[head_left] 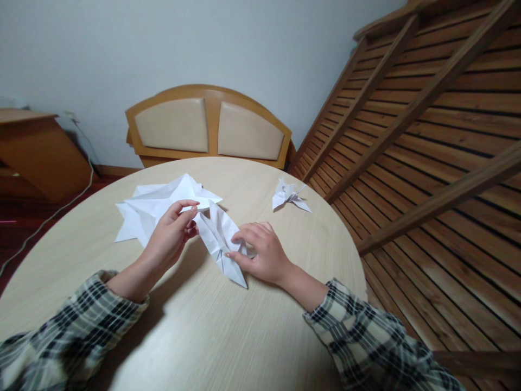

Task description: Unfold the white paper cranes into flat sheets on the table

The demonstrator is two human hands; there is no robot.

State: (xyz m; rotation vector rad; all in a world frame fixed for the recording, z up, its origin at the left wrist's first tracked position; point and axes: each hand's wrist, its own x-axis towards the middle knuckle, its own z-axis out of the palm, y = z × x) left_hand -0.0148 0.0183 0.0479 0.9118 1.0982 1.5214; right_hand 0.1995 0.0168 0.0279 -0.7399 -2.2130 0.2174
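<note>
A white, partly folded paper piece [220, 239] lies on the round light wooden table [203, 326], pointed at both ends. My left hand [171, 236] pinches its upper flap between thumb and fingers. My right hand [260, 252] presses the piece's right side down with curled fingers. Just behind my left hand lies a heap of creased white paper sheets [154, 203]. Both arms wear plaid sleeves.
A small finished white paper crane [290, 195] sits at the table's far right. A wooden chair with beige pads [207, 127] stands behind the table. A slatted wooden frame [427, 136] leans at the right. A wooden cabinet [36, 152] and a cable are at the left.
</note>
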